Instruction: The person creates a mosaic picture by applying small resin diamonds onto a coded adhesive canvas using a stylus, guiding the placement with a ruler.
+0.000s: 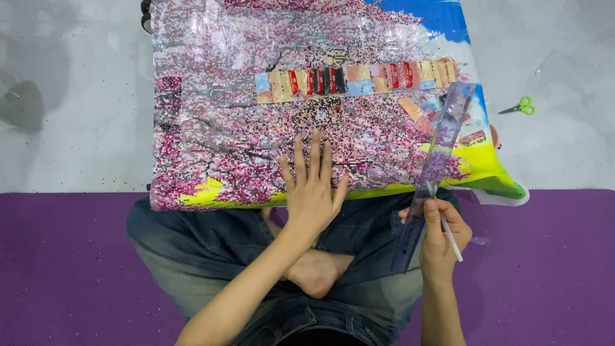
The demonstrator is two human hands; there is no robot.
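Note:
A large bead-mosaic canvas (218,122) with pink blossom, yellow ground and blue sky lies in front of my crossed legs. My left hand (312,189) rests flat on its near edge, fingers spread, holding nothing. My right hand (437,234) grips a long clear purple ruler (442,147) that slants up across the canvas's right side. The same hand also holds a thin white pen-like stick (452,238). A row of small coloured packets (359,80) lies across the upper middle of the canvas.
Green-handled scissors (520,107) lie on the grey floor to the right. I sit on a purple mat (64,263) in blue jeans, one bare foot (314,272) showing. Dark wheels (147,16) peek out at the canvas's top left corner.

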